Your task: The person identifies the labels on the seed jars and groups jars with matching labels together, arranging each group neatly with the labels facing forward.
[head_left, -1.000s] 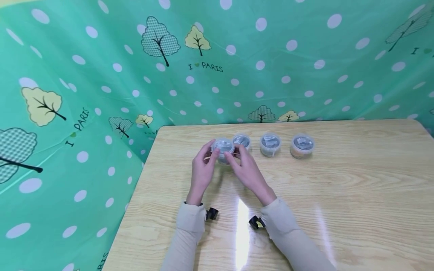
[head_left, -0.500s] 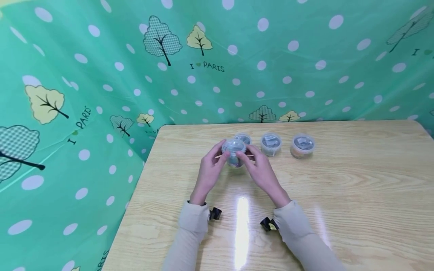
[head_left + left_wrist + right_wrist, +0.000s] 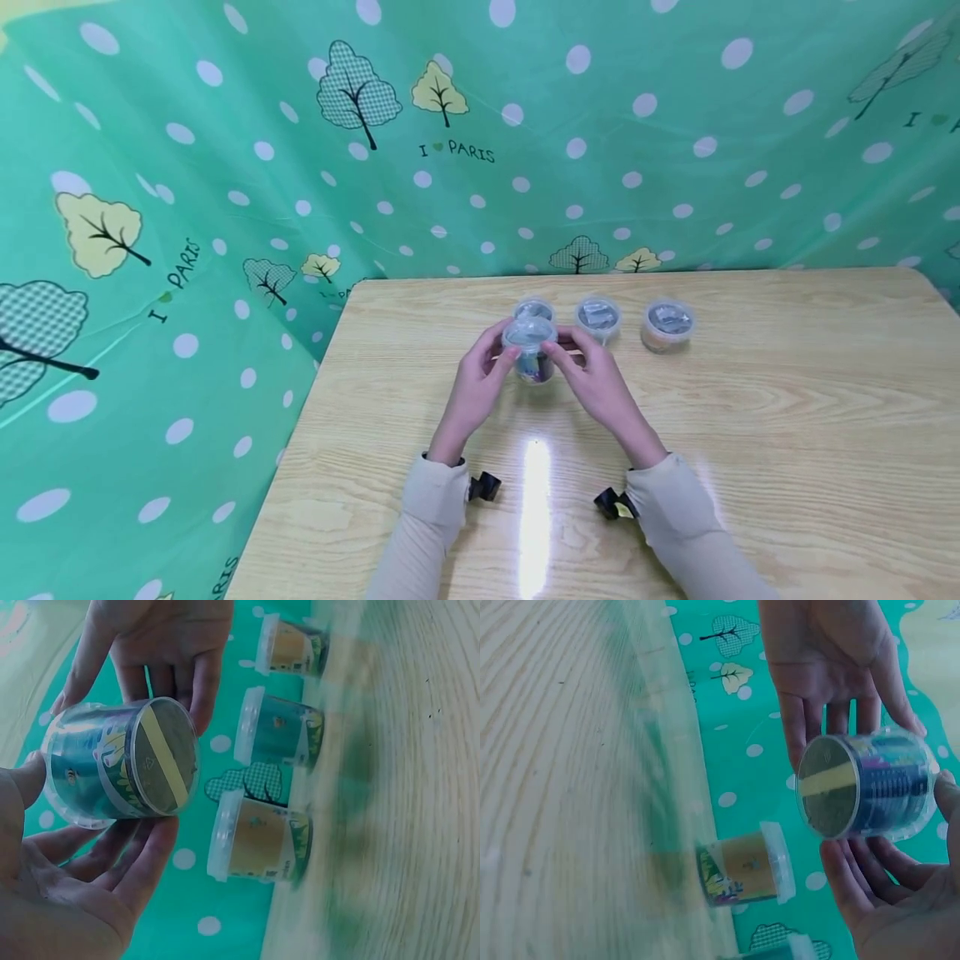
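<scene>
A clear lidded plastic tub with a printed label is held between both hands, off the table. My left hand grips its left side, thumb near the lid rim and fingers round the far side. Opposite it, my right hand grips the right side in the same way. Both wrist views show the tub's underside, crossed by a pale strip. Just behind it on the table stands another tub, partly covered by the held one.
Two more lidded tubs, one middle and one right, stand in the row on the wood-grain table. A green dotted cloth hangs behind and to the left. Small black wrist devices poke from both sleeves.
Both hands have carried the held tub to the right and slightly nearer the person, from the row's left end to in front of the leftmost standing tub. The standing tubs have not moved.
</scene>
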Demonstrator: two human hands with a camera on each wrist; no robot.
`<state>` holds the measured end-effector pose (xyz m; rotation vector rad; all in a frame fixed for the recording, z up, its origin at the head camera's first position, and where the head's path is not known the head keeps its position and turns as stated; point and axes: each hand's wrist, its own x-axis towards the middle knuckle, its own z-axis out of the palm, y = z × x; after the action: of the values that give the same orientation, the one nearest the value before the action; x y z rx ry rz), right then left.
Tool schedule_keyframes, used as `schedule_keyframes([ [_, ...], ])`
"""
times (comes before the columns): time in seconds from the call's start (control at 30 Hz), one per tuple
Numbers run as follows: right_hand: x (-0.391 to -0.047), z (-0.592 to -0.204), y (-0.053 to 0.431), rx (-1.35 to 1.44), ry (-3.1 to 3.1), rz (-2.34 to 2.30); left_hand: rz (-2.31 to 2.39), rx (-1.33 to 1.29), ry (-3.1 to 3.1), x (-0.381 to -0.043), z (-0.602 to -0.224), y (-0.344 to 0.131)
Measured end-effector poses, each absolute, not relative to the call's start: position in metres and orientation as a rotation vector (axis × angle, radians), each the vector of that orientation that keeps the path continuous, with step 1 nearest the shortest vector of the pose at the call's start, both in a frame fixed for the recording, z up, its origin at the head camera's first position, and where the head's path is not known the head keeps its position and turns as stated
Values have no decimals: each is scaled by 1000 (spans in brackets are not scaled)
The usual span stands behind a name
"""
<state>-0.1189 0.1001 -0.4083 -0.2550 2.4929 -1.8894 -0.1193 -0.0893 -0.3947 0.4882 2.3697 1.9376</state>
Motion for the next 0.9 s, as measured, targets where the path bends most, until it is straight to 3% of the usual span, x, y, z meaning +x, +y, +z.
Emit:
schedule_keyframes([
  [0.5, -115, -416, 121, -376, 2261, -1941, 2003, 573, 2292, -123, -420, -78],
  [0.9, -113, -417, 125, -280, 2297, -2019, 2022, 401, 2298, -119, -419, -66],
])
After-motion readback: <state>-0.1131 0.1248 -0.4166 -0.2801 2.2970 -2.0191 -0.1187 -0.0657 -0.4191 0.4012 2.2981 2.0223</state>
